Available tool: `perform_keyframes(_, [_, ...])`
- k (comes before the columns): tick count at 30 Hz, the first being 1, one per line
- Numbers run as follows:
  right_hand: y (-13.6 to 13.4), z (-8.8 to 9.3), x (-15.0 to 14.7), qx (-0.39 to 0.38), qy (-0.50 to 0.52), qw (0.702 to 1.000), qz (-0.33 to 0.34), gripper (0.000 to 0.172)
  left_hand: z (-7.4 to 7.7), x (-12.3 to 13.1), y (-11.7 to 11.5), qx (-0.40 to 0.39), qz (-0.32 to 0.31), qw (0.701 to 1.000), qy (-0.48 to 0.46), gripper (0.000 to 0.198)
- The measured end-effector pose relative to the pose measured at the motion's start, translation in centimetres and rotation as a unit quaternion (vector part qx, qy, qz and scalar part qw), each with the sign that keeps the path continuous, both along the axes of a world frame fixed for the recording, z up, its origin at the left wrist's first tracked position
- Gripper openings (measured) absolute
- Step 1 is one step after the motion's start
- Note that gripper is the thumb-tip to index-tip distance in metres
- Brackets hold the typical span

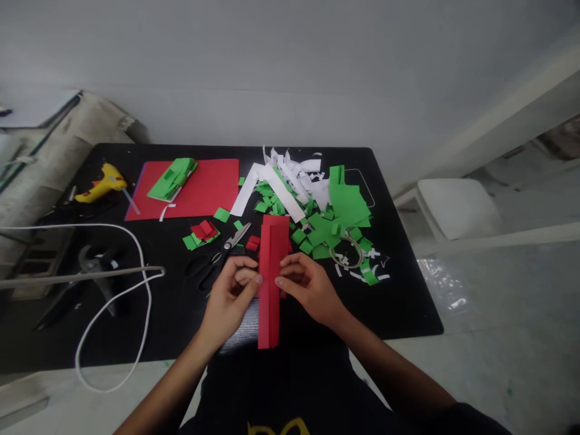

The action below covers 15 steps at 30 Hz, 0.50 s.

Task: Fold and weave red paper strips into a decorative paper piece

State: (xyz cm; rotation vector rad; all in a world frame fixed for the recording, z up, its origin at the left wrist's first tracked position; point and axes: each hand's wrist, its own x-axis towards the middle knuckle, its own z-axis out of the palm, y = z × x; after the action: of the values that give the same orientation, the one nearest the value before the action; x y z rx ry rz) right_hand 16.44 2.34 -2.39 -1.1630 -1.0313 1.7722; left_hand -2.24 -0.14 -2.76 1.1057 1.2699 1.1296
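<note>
A long strip of folded red paper (270,314) stands lengthwise before me over the near edge of the table, creased along its length. My left hand (233,290) pinches its left edge between thumb and fingers. On the opposite edge, my right hand (310,285) grips it the same way, at about the same height. Black-handled scissors (225,254) lie partly opened just beyond my left hand. Small red paper pieces (254,243) sit beside the strip, and a small stack of red and green pieces (202,234) lies left of the scissors.
Green paper scraps (324,229) and white paper strips (290,181) are heaped on the black table (389,302). A red sheet (208,193) carries folded green paper (173,178). At left are a yellow glue gun (106,182), pliers (97,272) and a white cable (147,302).
</note>
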Motion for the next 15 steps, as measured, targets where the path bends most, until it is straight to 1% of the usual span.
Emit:
perform_keyframes(4, [-0.12,0.18,-0.08,0.021,-0.003,1.0,-0.012,0.029,0.1,-0.08,-0.03,0.023,0.002,1.0,0.009,0.015])
perform_keyframes(7, [-0.3,0.36,-0.14,0.064,-0.03,0.997,-0.022,0.021,0.25,-0.27,-0.13,0.052,-0.011,0.997,0.048,0.005])
perform_keyframes(10, [-0.52,0.63,-0.14,0.085,-0.059,0.995,-0.016,0.01,0.48,-0.48,-0.19,0.075,-0.024,0.992,0.096,0.007])
perform_keyframes(12, [-0.64,0.81,-0.12,0.092,-0.065,0.994,-0.014,0.009,0.61,-0.58,-0.19,0.088,-0.023,0.989,0.115,0.009])
perform_keyframes(15, [-0.75,1.03,-0.03,0.123,-0.081,0.989,-0.018,0.012,0.72,-0.6,-0.22,0.106,-0.014,0.987,0.123,0.01])
